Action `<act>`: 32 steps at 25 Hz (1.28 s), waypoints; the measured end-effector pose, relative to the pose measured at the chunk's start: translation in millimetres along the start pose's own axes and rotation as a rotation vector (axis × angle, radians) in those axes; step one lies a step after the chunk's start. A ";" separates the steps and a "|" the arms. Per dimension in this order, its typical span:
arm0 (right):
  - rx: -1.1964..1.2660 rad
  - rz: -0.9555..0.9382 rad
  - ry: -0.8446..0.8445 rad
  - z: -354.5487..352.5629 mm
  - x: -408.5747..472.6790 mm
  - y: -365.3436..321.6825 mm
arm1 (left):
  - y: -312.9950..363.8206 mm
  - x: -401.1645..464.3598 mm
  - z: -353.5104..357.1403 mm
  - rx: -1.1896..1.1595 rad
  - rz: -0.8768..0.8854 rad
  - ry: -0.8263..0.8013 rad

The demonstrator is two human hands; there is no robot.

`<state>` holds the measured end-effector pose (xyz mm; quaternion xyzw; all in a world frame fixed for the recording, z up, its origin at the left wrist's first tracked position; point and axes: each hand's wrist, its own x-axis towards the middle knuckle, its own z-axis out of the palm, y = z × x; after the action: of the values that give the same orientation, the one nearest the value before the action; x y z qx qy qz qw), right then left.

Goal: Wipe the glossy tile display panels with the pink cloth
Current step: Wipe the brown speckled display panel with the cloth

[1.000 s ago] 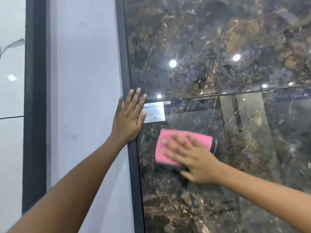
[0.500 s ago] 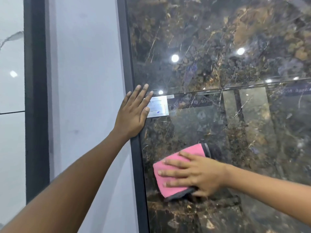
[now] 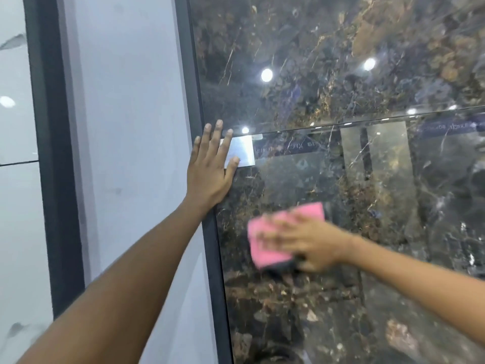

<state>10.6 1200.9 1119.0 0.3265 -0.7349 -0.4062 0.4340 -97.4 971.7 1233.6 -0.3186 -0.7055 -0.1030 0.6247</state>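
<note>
Our right hand (image 3: 312,239), blurred, fingers spread flat, pressing pink cloth (image 3: 265,248) against lower dark marble tile panel (image 3: 393,232). Our left hand (image 3: 210,169), fingers straight, bracing on black frame (image 3: 212,245), overlapping white label (image 3: 242,152).

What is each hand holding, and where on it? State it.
Right hand presses the pink cloth flat against the lower dark tile panel, fingers across its face. Left hand holds nothing.

Cloth (image 3: 265,243) on panel (image 3: 393,206), below label (image 3: 242,151).
</note>
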 end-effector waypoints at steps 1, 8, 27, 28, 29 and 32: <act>0.014 0.295 0.086 -7.1 -0.6 41.6 | 3.6 -1.3 3.6 0.011 -0.027 0.011; 0.191 0.546 0.225 -10.8 0.7 43.3 | 3.6 -6.6 10.8 0.060 -0.025 0.054; 0.074 0.669 0.252 -4.8 -34.3 26.4 | 9.8 -101.5 24.4 0.095 0.190 -0.011; 0.098 0.931 0.343 -12.2 -33.3 46.0 | 10.5 -100.0 23.5 0.091 0.179 -0.011; 0.145 1.094 0.407 -10.8 -30.5 48.4 | 11.6 -99.6 23.3 0.088 0.172 -0.008; 0.211 0.829 0.288 19.7 -22.8 -41.3 | 14.2 -102.8 23.2 0.084 0.167 -0.004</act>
<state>7.4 1207.3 1068.4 0.1003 -0.7732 -0.0714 0.6221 -106.4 962.3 1128.0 -0.3501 -0.6813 -0.0205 0.6425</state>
